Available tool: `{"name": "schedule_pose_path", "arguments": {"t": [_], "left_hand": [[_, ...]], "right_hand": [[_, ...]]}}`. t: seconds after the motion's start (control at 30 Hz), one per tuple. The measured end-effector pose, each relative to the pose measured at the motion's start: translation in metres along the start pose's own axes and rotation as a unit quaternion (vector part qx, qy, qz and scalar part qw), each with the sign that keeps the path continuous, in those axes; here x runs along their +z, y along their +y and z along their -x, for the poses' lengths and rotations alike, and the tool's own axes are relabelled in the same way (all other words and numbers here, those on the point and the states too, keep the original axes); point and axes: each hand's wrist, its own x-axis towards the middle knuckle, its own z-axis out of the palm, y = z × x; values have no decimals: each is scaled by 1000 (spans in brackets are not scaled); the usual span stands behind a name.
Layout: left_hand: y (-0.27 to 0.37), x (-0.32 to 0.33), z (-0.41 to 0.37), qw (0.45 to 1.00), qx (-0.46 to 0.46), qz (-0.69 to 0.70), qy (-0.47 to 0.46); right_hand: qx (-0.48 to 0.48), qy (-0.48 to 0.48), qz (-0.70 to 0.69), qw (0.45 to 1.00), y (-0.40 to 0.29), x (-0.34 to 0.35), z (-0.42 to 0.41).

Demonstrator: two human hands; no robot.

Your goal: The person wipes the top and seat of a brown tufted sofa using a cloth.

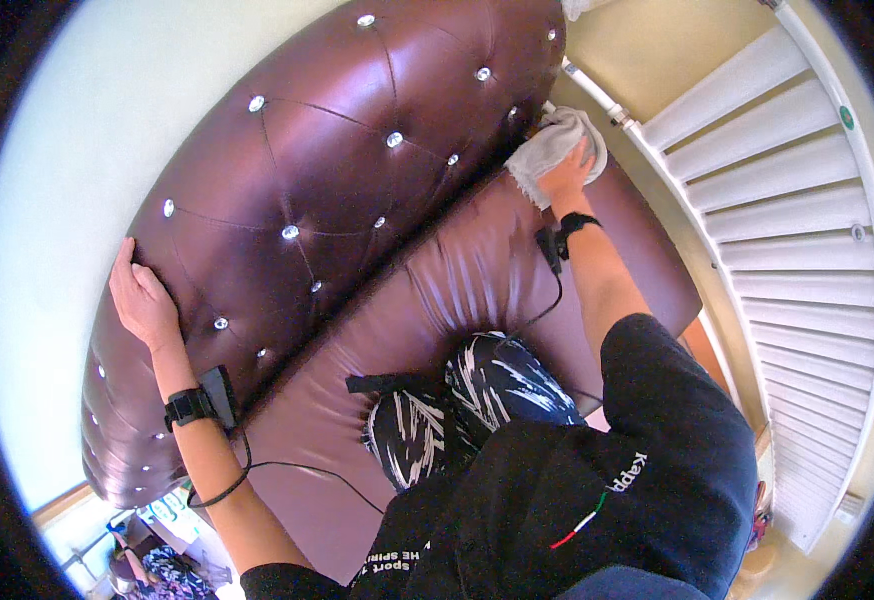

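A light grey cloth is bunched under my right hand, near the far right end of the seat, beside the foot of the backrest. My left hand rests on the upper left edge of the tufted backrest, holding nothing; its thumb lies near the fingers. The backrest is glossy dark brown, leather-like, with shiny crystal-like buttons. Both my knees are on the brownish-pink seat cushion, which wrinkles around them. A black strap with a small dark device and a cable sits on each wrist.
A white radiator with pipes runs along the wall on the right. A pale wall stands behind the backrest. Patterned fabric and other items lie at the lower left. Cables hang from both wrist devices across the seat.
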Motion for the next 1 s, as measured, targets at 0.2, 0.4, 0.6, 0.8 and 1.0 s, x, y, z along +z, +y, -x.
{"name": "schedule_pose_path", "arguments": {"t": [0.2,0.4,0.6,0.8,1.0], "left_hand": [[-5,3,1,999,28,2,16],[-10,8,-1,999,31,8,21],[-6,3,-3,1000,-6,11,-3],[-11,2,-3,999,-19,0,-27],[-7,0,-1,999,-9,21,-35]], "right_hand": [[-182,-66,-12,981,-100,-9,98],[-280,-166,-23,945,-146,-40,175],[-345,-59,-75,934,-98,-19,158],[-179,-27,42,983,-17,-29,106],[-6,8,3,1000,48,-2,89]]}}
